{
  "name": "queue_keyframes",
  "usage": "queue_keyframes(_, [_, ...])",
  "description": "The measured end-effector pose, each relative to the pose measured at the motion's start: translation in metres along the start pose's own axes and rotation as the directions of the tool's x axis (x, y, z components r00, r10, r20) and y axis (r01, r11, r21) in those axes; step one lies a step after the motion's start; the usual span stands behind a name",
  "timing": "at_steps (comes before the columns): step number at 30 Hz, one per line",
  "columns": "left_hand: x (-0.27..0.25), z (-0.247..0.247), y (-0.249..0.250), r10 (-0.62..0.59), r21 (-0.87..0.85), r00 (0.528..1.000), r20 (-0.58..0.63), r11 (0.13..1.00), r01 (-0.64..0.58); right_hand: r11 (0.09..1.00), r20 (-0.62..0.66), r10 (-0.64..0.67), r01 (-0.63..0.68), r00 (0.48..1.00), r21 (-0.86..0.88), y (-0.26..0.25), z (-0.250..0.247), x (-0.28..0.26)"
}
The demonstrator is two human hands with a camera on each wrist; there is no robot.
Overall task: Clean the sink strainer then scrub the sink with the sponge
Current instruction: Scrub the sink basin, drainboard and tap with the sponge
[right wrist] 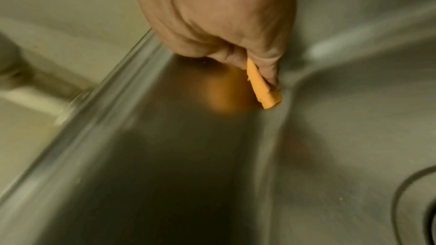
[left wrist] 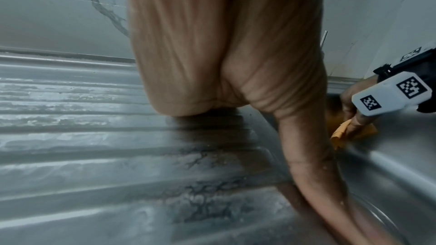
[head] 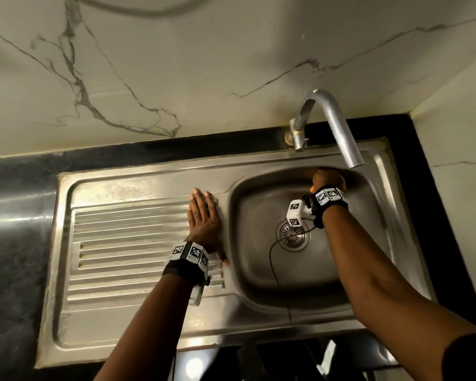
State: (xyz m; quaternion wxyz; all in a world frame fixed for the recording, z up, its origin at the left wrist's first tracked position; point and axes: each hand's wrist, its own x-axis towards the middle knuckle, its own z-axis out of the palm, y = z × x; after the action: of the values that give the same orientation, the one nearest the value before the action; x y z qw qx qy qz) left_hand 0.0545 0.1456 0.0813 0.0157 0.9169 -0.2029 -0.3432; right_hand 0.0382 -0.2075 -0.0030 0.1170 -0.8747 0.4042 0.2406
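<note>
A steel sink (head: pixel 259 287) has a round strainer (head: pixel 291 235) seated in the basin's drain. My right hand (head: pixel 329 177) is down at the basin's far wall under the tap, gripping an orange sponge (right wrist: pixel 263 88) and pressing it against the steel. In the left wrist view the orange sponge (left wrist: pixel 342 134) shows below the right hand (left wrist: pixel 354 103). My left hand (head: pixel 204 215) lies flat with straight fingers on the drainboard (head: pixel 127 243), right beside the basin's left rim, holding nothing.
A curved metal tap (head: pixel 335 125) reaches over the basin's far side, just above my right hand. A marble wall (head: pixel 176 64) stands behind, and a black counter (head: pixel 11 243) borders the sink. A thin dark cable (head: pixel 272 259) hangs from the right wrist across the basin.
</note>
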Motion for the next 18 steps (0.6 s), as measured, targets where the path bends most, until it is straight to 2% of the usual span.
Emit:
queue_keyframes(1, [0.001, 0.001, 0.001, -0.008, -0.002, 1.0, -0.005, 1.0, 0.008, 1.0, 0.01, 0.004, -0.004, 1.0, -0.015, -0.012, 0.0, -0.006])
queue_keyframes(4, [0.006, 0.009, 0.002, -0.032, -0.012, 0.998, -0.054, 0.999, 0.032, 0.995, -0.001, -0.102, 0.102, 0.995, -0.02, -0.045, 0.01, -0.023])
queue_keyframes(6, [0.01, 0.012, 0.002, -0.053, -0.029, 0.993, -0.102, 0.998, 0.051, 0.97, 0.039, -0.143, 0.133, 0.989, 0.203, -0.077, 0.023, -0.041])
queue_keyframes(8, [0.009, 0.012, 0.004, -0.06, -0.019, 0.993, -0.102, 0.998, 0.058, 0.936, 0.076, -0.251, 0.221, 0.965, 0.275, -0.115, 0.036, -0.076])
queue_keyframes(9, [0.008, 0.011, 0.005, -0.057, -0.008, 0.994, -0.091, 0.998, 0.057, 0.922, 0.103, -0.333, 0.301, 0.937, 0.245, -0.133, 0.041, -0.097])
queue_keyframes(11, [0.007, 0.009, 0.005, -0.055, 0.013, 0.996, -0.065, 0.998, 0.056, 0.858, 0.166, -0.477, 0.416, 0.863, 0.3, -0.156, 0.048, -0.134])
queue_keyframes(12, [0.007, 0.009, 0.004, -0.06, 0.028, 0.996, -0.066, 0.998, 0.062, 0.841, 0.222, -0.515, 0.438, 0.828, 0.317, -0.155, 0.05, -0.148])
queue_keyframes(15, [0.009, 0.013, 0.004, -0.086, 0.002, 0.987, -0.135, 0.996, 0.087, 0.772, 0.327, -0.633, 0.536, 0.702, 0.342, -0.12, 0.062, -0.15])
queue_keyframes(17, [0.008, 0.013, 0.004, -0.067, -0.001, 0.986, -0.155, 0.998, 0.068, 0.798, 0.456, -0.602, 0.482, 0.656, 0.361, -0.089, 0.064, -0.148])
queue_keyframes(18, [0.007, 0.011, 0.004, -0.068, 0.014, 0.987, -0.143, 0.997, 0.07, 0.792, 0.462, -0.61, 0.483, 0.643, 0.374, -0.078, 0.06, -0.152])
